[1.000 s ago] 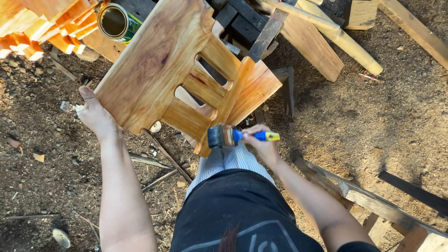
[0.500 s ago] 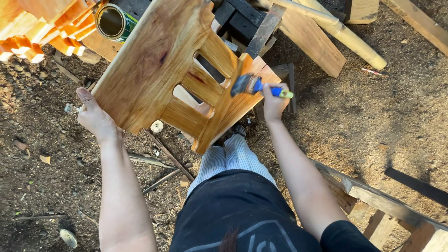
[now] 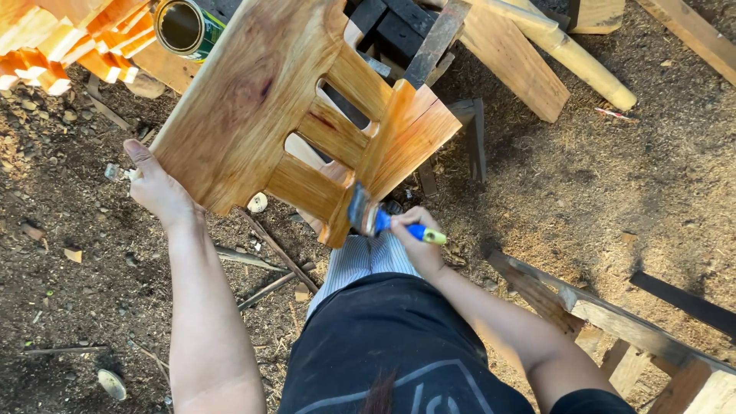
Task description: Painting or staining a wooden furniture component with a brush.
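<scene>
Glossy amber wood fills the upper part of the view: a varnished wooden panel (image 3: 261,100) with three short slats between a wide board and a narrower one, held tilted above the dirt ground (image 3: 613,199). At the far left a stack of orange-lit wood pieces (image 3: 54,46) lies at the top corner, and just beside it stands an open green can (image 3: 184,27), its mouth turned toward the camera.

The left hand (image 3: 157,192) grips the lower left edge of the wide board. Its thumb lies along the edge, and the other fingers are behind the wood, so how tightly they close I cannot tell for sure; it looks like a firm hold.

Below the panel, thin sticks (image 3: 268,264) and a small pale stone (image 3: 258,202) lie on the ground.

The right hand (image 3: 418,241) is closed around the blue and yellow handle of a paintbrush (image 3: 379,218). The dark bristles touch the lower end of the narrower board, near its bottom corner.

To the right, a flat plank (image 3: 521,73) and a round pale pole (image 3: 575,57) lie at the top, well apart from the hands. A rough wooden frame (image 3: 613,322) crosses the lower right corner.
</scene>
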